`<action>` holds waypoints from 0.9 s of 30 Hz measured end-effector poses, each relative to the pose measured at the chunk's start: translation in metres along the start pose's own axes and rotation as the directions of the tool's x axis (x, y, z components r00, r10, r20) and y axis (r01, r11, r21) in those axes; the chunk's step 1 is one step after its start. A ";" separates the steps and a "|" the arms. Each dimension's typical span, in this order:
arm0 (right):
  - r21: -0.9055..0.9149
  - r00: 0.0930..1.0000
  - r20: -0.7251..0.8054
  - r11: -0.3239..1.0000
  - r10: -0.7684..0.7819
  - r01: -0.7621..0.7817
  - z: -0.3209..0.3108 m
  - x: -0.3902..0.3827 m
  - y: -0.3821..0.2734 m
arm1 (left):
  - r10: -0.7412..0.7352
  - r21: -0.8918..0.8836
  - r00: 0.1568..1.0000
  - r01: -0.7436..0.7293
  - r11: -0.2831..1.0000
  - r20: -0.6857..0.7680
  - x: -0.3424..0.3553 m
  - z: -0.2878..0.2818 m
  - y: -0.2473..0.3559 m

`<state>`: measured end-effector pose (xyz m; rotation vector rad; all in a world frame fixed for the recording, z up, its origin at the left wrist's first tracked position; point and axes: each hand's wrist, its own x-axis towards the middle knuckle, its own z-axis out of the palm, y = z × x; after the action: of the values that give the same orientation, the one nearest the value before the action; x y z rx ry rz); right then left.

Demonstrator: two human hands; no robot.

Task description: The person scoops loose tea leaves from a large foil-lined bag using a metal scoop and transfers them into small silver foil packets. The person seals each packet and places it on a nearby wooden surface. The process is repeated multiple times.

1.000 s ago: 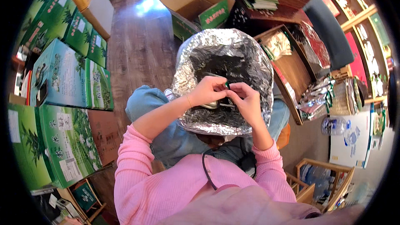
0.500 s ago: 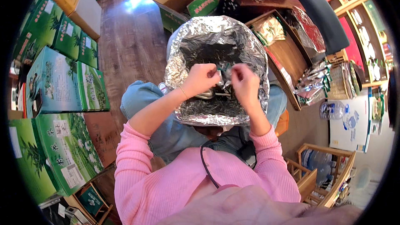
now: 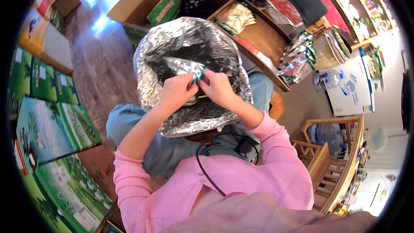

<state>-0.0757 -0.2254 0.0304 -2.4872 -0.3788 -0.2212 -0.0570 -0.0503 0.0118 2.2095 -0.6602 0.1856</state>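
Observation:
A tub lined with crumpled silver foil (image 3: 192,26) rests over my lap, between my jeans-clad legs. Inside it, both hands pinch the near end of a silver pouch with a green edge (image 3: 183,67). My left hand (image 3: 174,90) has curled fingers closed on that end, and my right hand (image 3: 215,86) grips it from the right with thumb and fingers. The pouch slants away toward the back left of the tub. Something shiny and metallic (image 3: 191,100) lies lower in the tub, mostly hidden by my hands.
An open carton (image 3: 129,6) stands beyond the tub. At its right are a wooden tray with packets (image 3: 267,43), piled silver pouches (image 3: 295,60) and a plastic bottle (image 3: 321,80). Green cartons (image 3: 64,187) line the left; a wooden rack with water jugs (image 3: 310,172) stands right.
The pouch now shows lengthwise inside the tub, pointing back left. My hands, briefly apart half a second ago, have come together on it. The view has turned, shifting the surroundings.

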 end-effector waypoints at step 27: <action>0.924 0.800 0.368 -0.089 0.473 -0.373 0.008 -0.017 0.005 | 0.458 0.238 0.879 -0.476 0.847 0.129 0.005 0.010 -0.006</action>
<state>-0.0892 -0.2281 0.0170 -0.9886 0.3223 0.2078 -0.0501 -0.0569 0.0032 2.2719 -1.2768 0.4736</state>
